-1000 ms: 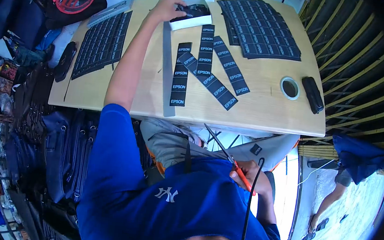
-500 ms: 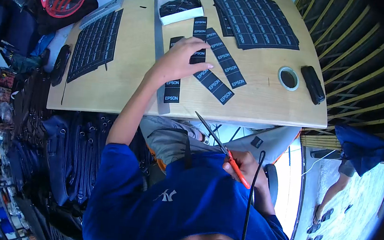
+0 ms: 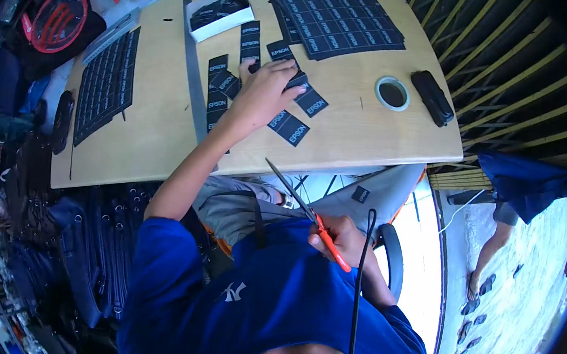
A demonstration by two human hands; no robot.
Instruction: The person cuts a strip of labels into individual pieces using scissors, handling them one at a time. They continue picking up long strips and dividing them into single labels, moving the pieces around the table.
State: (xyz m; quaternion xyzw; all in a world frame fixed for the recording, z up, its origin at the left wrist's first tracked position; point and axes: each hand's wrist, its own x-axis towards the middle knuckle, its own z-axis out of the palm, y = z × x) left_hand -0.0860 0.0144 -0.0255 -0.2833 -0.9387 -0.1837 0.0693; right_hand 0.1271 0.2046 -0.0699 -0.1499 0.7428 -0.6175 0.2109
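My left hand (image 3: 262,95) is stretched out over the wooden table (image 3: 370,127). It lies on a bunch of black EPSON label strips (image 3: 289,127), fingers curled over the slanted one. More strips (image 3: 215,92) lie just left of it. My right hand (image 3: 350,241) stays close to my chest, off the table's near edge. It grips orange-handled scissors (image 3: 290,189) whose blades point up-left toward the table.
A white box (image 3: 221,14) with cut labels and a large black label sheet (image 3: 336,15) lie at the far side. A metal ruler (image 3: 194,80), another label sheet (image 3: 104,85), a tape roll (image 3: 392,93) and a black case (image 3: 432,98) are also there. Another person's leg (image 3: 493,241) shows at the right.
My left hand has come back from the white box and dropped onto the label strips. The scissors hand has stayed by my chest. The view has shifted.
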